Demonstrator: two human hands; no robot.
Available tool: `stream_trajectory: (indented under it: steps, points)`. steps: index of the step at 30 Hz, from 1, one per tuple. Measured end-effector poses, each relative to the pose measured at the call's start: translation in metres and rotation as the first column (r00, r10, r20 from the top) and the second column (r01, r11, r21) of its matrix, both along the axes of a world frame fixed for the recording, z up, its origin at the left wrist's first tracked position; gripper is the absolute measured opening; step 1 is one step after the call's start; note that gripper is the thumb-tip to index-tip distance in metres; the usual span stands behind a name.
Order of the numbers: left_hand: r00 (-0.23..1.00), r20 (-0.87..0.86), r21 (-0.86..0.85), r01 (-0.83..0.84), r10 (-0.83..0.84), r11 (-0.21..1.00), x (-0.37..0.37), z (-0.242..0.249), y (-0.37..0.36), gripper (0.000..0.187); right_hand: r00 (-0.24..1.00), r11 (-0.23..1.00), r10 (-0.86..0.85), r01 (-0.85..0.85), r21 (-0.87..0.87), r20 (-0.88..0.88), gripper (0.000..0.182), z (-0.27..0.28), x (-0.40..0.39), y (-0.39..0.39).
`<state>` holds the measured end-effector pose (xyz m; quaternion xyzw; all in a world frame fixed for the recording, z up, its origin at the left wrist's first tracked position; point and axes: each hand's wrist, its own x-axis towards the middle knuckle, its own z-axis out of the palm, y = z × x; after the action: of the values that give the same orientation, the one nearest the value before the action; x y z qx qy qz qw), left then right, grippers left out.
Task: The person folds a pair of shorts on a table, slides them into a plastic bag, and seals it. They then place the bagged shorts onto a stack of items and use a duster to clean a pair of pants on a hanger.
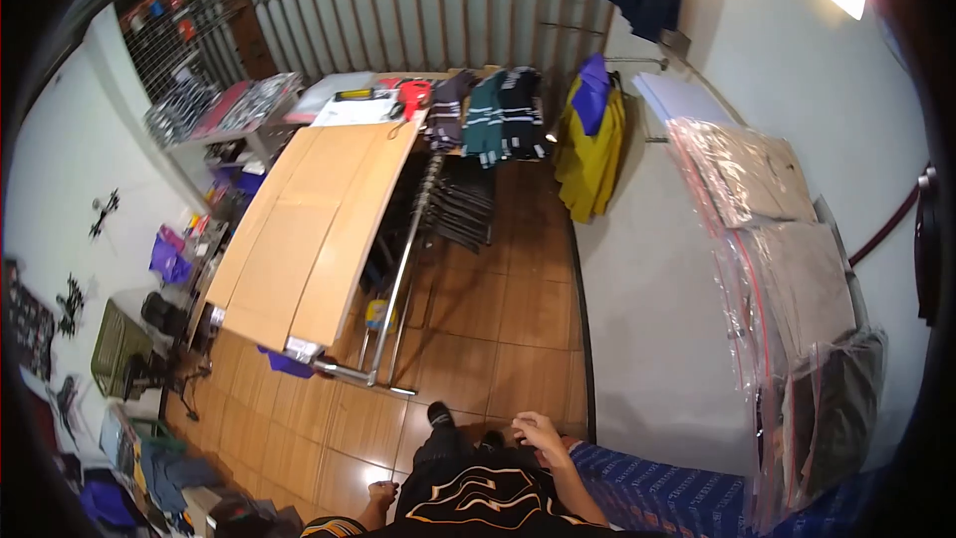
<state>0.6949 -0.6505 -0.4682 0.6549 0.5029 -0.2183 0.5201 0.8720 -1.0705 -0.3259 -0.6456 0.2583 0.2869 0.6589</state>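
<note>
Low in the view, my left hand (pixel 382 491) hangs beside the black patterned shirt (pixel 483 493), its fingers curled; whether it holds anything is too small to tell. My right hand (pixel 539 433) is raised in front of the body on the other side, fingers apart and nothing in it. It is nearest to a blue patterned cover (pixel 657 483) at the lower right. The metal clothes rack (pixel 400 284) and the wooden-topped table (pixel 309 229) stand ahead, touched by neither hand.
Bagged clothes (pixel 802 289) lie along the right-hand surface. A yellow-green garment (pixel 595 144) hangs by the wall. Folded dark clothes (pixel 518 110) are stacked at the back. A green chair (pixel 121 347) stands at left, above heaped clothes (pixel 174 478). The floor (pixel 458 309) is tiled.
</note>
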Motion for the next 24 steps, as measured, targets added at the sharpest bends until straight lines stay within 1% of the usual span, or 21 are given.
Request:
stream_trajectory:
  steps: [1, 2, 4, 6, 7, 8, 9, 10, 11, 12, 14, 17, 18, 19, 22, 23, 24]
  points:
    - [0.997, 0.044, -0.014, -0.067, 0.067, 0.998, -0.012, 0.001, 0.005, 0.012, 1.000, 1.000, 0.030, -0.030, -0.002, -0.001, 0.035, -0.002, 0.002, 0.006]
    - [0.994, 0.045, -0.013, -0.100, 0.101, 0.995, -0.017, 0.003, 0.007, 0.012, 0.998, 0.999, 0.051, -0.050, -0.021, 0.026, 0.035, -0.002, 0.008, 0.011]
    - [0.993, 0.073, 0.167, -0.107, 0.096, 0.980, -0.015, 0.000, 0.010, 0.012, 0.991, 0.993, 0.117, -0.115, -0.038, 0.057, 0.034, -0.004, 0.025, 0.028]
    - [0.970, 0.183, 0.222, -0.197, 0.158, 0.955, -0.015, 0.004, 0.021, 0.016, 0.987, 0.980, 0.150, -0.141, -0.142, 0.054, 0.032, -0.003, 0.045, 0.053]
    - [0.946, 0.268, 0.218, -0.245, 0.184, 0.945, -0.016, 0.006, 0.031, 0.016, 0.978, 0.971, 0.204, -0.194, -0.139, 0.054, 0.032, -0.003, 0.054, 0.069]
    - [0.913, 0.351, 0.214, -0.293, 0.207, 0.932, -0.017, 0.007, 0.042, 0.017, 0.961, 0.956, 0.258, -0.240, -0.167, 0.097, 0.032, -0.001, 0.062, 0.088]
    - [0.887, 0.394, 0.192, -0.337, 0.242, 0.922, -0.022, 0.007, 0.054, 0.018, 0.941, 0.940, 0.310, -0.280, -0.195, 0.140, 0.032, 0.001, 0.069, 0.109]
    - [0.858, 0.436, 0.171, -0.377, 0.274, 0.910, -0.028, 0.009, 0.066, 0.019, 0.924, 0.925, 0.357, -0.328, -0.193, 0.140, 0.032, 0.003, 0.075, 0.133]
    - [0.847, 0.401, 0.156, -0.437, 0.348, 0.886, -0.034, 0.012, 0.079, 0.019, 0.901, 0.900, 0.412, -0.378, -0.218, 0.138, 0.032, 0.005, 0.078, 0.159]
    - [0.829, 0.404, 0.160, -0.480, 0.387, 0.863, -0.047, 0.015, 0.091, 0.019, 0.875, 0.872, 0.465, -0.425, -0.242, 0.138, 0.032, 0.006, 0.079, 0.189]
    - [0.731, 0.445, 0.027, -0.589, 0.517, 0.808, -0.071, 0.016, 0.120, 0.017, 0.823, 0.825, 0.550, -0.510, -0.242, 0.143, 0.032, 0.004, 0.078, 0.253]
    - [0.655, 0.439, 0.007, -0.686, 0.614, 0.727, -0.112, 0.019, 0.158, 0.014, 0.737, 0.739, 0.665, -0.624, -0.254, 0.125, 0.032, -0.006, 0.061, 0.335]
    - [0.631, 0.434, -0.007, -0.712, 0.643, 0.703, -0.123, 0.021, 0.169, 0.013, 0.686, 0.695, 0.716, -0.686, -0.215, 0.127, 0.033, -0.019, 0.056, 0.359]
    - [0.681, 0.413, 0.045, -0.679, 0.605, 0.733, -0.132, 0.027, 0.181, 0.013, 0.635, 0.648, 0.761, -0.741, -0.174, 0.131, 0.034, -0.028, 0.050, 0.382]
    - [0.651, 0.417, 0.028, -0.706, 0.634, 0.707, -0.138, 0.037, 0.218, 0.013, 0.554, 0.566, 0.824, -0.800, -0.199, 0.116, 0.036, -0.043, 0.032, 0.437]
    - [0.642, 0.418, 0.032, -0.717, 0.642, 0.696, -0.135, 0.038, 0.232, 0.013, 0.542, 0.555, 0.832, -0.809, -0.195, 0.118, 0.036, -0.047, 0.030, 0.452]
    - [0.628, 0.446, -0.006, -0.710, 0.638, 0.704, -0.131, 0.037, 0.245, 0.014, 0.544, 0.550, 0.835, -0.813, -0.193, 0.087, 0.038, -0.044, 0.027, 0.464]
